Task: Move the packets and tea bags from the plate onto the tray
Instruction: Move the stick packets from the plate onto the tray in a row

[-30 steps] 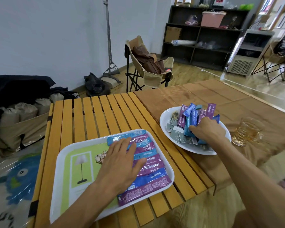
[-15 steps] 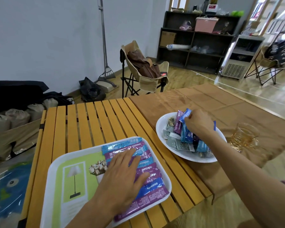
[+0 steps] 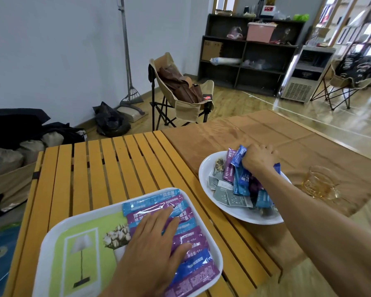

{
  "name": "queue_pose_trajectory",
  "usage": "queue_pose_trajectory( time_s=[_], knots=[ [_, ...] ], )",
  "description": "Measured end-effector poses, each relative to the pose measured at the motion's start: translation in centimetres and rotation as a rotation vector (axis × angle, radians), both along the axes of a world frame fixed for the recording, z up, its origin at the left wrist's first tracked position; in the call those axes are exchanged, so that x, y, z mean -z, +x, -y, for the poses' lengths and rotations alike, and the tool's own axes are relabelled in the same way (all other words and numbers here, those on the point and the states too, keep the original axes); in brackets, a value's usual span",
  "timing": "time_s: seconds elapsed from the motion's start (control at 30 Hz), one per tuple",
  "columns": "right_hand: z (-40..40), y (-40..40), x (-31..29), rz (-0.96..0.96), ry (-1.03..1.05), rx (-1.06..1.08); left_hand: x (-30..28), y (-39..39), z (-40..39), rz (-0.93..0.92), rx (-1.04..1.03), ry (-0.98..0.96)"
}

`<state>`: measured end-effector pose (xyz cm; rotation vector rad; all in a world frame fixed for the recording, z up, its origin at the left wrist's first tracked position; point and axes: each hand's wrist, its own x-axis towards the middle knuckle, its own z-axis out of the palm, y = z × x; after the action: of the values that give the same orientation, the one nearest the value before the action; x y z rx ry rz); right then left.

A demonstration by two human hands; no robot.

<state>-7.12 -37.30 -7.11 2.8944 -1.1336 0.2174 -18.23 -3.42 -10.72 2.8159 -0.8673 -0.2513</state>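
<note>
A white plate (image 3: 206, 168) on the right holds a heap of blue and purple stick packets (image 3: 240, 181) and grey tea bags (image 3: 229, 196). My right hand (image 3: 258, 157) is closed over the top of that heap, gripping a bunch of packets. Near the front, a white tray (image 3: 58, 236) with a green lamp picture carries a row of blue and purple packets (image 3: 193, 239) along its right side. My left hand (image 3: 156, 239) lies flat on that row, fingers spread.
The tray sits on a yellow slatted table (image 3: 107, 168); the plate rests at its edge with a brown cloth (image 3: 266, 133). A glass cup of amber liquid (image 3: 318, 183) stands right of the plate. A folding chair (image 3: 180, 93) is behind.
My right hand has shifted from the plate's near side to the top of the heap and closed on packets. The left hand stays flat on the tray. The camera has tilted up slightly.
</note>
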Motion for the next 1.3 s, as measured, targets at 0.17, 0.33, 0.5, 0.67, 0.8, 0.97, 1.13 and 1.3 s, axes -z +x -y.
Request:
queue_pose_trajectory(
  time_s=[0.17, 0.33, 0.5, 0.67, 0.8, 0.97, 1.13, 1.3],
  knots=[
    [0.3, -0.1, 0.1, 0.057, -0.051, -0.022, 1.0, 0.2, -0.4, -0.019, 0.009, 0.001],
    [0.9, -0.2, -0.4, 0.206, -0.111, -0.021, 0.7, 0.1, -0.3, -0.039, 0.001, -0.006],
    [0.2, -2.9, -4.1, 0.559, 0.033, -0.102, -0.3, -0.6, -0.5, -0.029, -0.008, -0.039],
    [-2.4, -6.6, -7.2, 0.841, 0.405, -0.273, -0.6, -1.1, -1.5, -0.003, 0.036, -0.178],
    [-6.7, -9.6, -8.3, 0.889, 0.732, -0.325, -2.1, -1.0, -3.3, -0.095, 0.121, -0.110],
    [-11.1, -11.8, -6.0, 0.730, 1.107, -0.460, -1.9, -1.3, -5.0, -0.109, 0.074, -0.031],
    [-12.2, -13.4, -3.5, 0.471, 1.308, -0.540, -1.3, -1.6, -4.1, 0.039, -0.005, -0.099],
    [-11.6, -14.4, -2.4, 0.242, 1.314, -0.659, -2.0, -2.2, -4.2, 0.026, -0.104, -0.252]
  ],
)
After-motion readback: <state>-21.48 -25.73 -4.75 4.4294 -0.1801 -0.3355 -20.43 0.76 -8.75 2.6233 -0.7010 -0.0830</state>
